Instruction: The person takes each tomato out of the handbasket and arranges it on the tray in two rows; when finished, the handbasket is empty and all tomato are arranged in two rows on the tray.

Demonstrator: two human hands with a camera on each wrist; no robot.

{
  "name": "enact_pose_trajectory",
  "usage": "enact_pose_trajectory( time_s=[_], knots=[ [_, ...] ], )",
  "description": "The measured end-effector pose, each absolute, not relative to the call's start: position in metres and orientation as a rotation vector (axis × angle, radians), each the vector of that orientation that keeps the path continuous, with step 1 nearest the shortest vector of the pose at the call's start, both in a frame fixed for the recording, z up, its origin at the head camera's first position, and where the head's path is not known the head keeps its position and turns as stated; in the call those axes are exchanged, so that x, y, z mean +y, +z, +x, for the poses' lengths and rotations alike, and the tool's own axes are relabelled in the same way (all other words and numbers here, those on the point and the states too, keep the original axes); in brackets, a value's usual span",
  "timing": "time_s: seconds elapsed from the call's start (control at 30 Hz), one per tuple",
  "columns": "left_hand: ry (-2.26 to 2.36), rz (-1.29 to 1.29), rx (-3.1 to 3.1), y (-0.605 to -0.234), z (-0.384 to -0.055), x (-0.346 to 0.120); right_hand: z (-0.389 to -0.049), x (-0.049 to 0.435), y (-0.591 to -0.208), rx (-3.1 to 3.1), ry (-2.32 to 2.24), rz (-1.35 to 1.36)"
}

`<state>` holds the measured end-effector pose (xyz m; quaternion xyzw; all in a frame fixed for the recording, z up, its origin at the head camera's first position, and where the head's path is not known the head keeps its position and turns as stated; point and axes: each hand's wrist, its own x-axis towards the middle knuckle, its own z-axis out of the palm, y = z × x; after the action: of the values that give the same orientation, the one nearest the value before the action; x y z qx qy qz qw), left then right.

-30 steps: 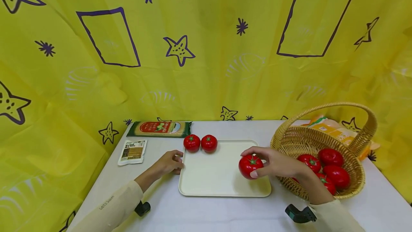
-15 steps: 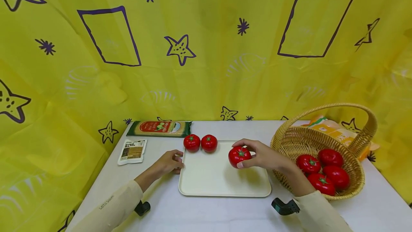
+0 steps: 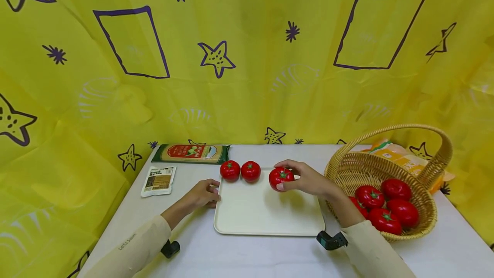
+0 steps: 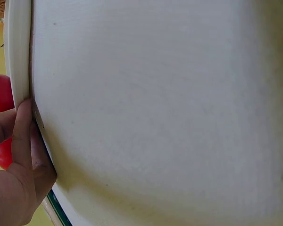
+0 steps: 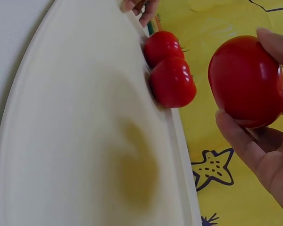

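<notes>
My right hand (image 3: 306,178) holds a red tomato (image 3: 280,178) with a green stem above the far right part of a cream tray (image 3: 266,216). In the right wrist view that tomato (image 5: 247,81) sits between thumb and fingers, and its shadow falls on the tray. Two more tomatoes (image 3: 251,171) stand side by side at the tray's far left corner. My left hand (image 3: 202,194) grips the tray's left rim; the left wrist view shows its fingertips (image 4: 23,110) at that rim (image 4: 20,56).
A wicker basket (image 3: 430,213) with a tall handle and several tomatoes (image 3: 386,221) stands right of the tray. An orange bag (image 3: 401,158) lies behind it. A green-ended pasta packet (image 3: 191,153) and a small white pouch (image 3: 159,181) lie at left. A yellow curtain (image 3: 247,98) hangs behind the table.
My right hand has carried the tomato left and away from me, from the tray's right side toward its far edge. The left hand has stayed at the rim.
</notes>
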<state>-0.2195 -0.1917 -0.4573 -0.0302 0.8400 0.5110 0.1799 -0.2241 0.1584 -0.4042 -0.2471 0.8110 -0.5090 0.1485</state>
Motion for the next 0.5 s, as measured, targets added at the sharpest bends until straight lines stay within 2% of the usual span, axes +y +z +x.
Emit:
enact_pose_trajectory(
  time_s=[0.5],
  knots=[
    [1.442,-0.08,2.366,-0.456,-0.22,-0.192,-0.242,0.153,-0.416,2.402,-1.473,-0.603]
  ],
)
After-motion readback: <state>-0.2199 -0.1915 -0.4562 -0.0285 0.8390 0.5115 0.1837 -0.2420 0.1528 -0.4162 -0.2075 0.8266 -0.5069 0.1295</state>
